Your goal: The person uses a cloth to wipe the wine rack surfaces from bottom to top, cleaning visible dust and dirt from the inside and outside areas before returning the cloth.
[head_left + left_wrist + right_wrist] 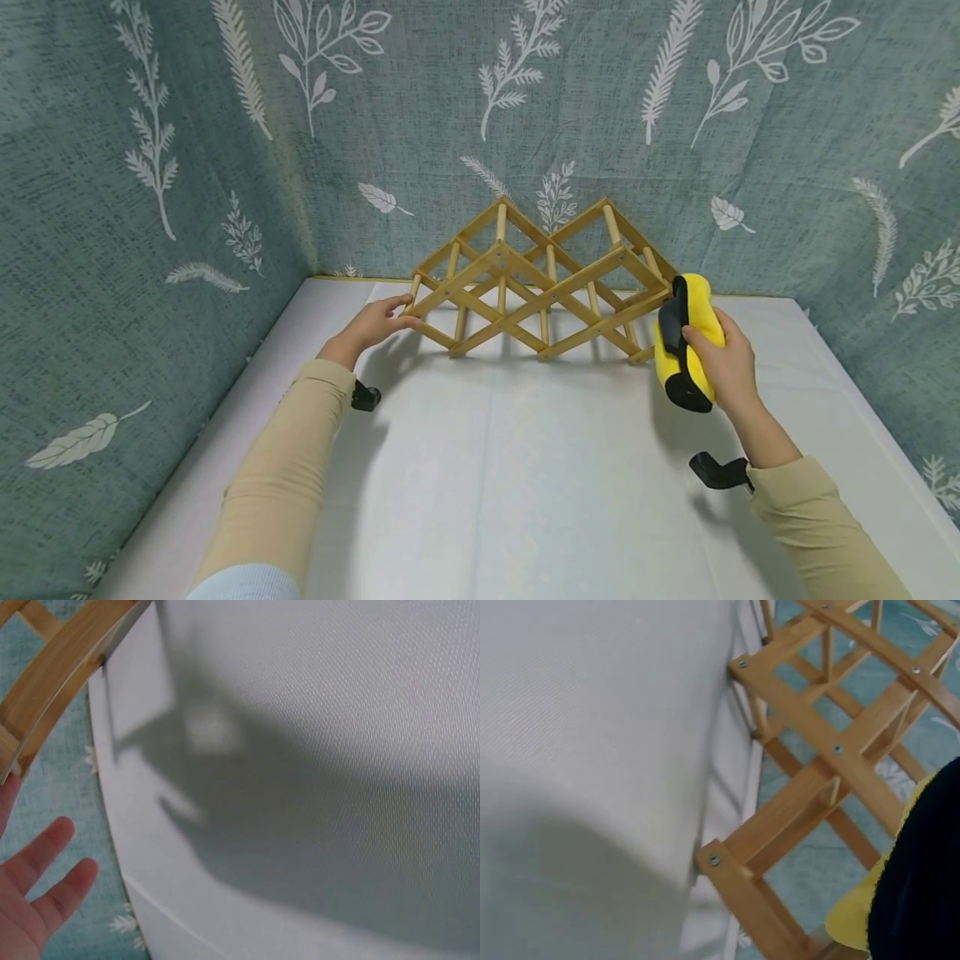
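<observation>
As the right hand grips a yellow-and-black object at the right end of a wooden rack standing on a white table, the left hand touches the opposite end, whether pinching or not cannot be told. Only the left wrist view clearly shows two splayed fingers.

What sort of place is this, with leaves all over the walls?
Probably a small indoor corner set up for tabletop work, though I can't be sure. Leaf-patterned walls enclose it at the back and both sides, a white table lies between them, and a wooden rack stands on it.
</observation>
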Action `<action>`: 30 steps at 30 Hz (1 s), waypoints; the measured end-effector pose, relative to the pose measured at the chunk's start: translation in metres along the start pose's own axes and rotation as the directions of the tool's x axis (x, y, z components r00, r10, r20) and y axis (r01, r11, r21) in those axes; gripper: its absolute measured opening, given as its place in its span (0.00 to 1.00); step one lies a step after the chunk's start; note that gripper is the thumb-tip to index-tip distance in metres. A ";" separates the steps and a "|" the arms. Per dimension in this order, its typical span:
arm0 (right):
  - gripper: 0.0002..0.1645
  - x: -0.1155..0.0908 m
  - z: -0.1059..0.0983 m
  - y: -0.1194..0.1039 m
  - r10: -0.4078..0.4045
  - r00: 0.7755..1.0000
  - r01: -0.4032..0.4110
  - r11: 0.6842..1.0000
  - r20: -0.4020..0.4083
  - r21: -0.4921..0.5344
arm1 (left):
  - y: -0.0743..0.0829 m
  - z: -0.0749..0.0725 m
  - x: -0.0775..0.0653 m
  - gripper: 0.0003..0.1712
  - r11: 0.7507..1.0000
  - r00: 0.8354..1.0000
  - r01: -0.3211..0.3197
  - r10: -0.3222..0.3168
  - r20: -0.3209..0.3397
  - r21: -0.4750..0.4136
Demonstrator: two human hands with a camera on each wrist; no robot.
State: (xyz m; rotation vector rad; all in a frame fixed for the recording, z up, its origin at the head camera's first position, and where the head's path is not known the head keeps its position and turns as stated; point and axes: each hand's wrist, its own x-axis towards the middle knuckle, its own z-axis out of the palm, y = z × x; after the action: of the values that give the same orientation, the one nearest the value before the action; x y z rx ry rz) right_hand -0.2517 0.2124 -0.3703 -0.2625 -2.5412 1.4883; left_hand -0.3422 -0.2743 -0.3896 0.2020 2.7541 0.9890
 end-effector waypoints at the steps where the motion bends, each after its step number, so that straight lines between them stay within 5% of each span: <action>1: 0.40 0.000 0.000 -0.002 -0.004 1.000 0.004 1.000 0.002 0.005 | 0.000 0.000 0.000 0.39 1.000 1.000 -0.001 0.001 0.001 -0.001; 16: 0.36 -0.026 -0.016 -0.025 -0.126 0.992 0.122 0.975 0.011 0.186 | -0.003 0.000 0.000 0.44 1.000 1.000 0.007 -0.007 -0.006 -0.013; 30: 0.36 -0.001 0.015 -0.040 -0.103 0.995 0.102 0.990 0.006 0.096 | -0.001 -0.001 -0.001 0.43 1.000 1.000 -0.003 0.002 -0.004 -0.013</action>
State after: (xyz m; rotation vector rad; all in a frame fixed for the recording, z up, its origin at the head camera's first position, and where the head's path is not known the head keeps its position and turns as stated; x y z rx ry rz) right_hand -0.2572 0.1800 -0.3423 -0.1086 -2.4423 1.5710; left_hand -0.3418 -0.2762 -0.3893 0.2015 2.7508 1.0095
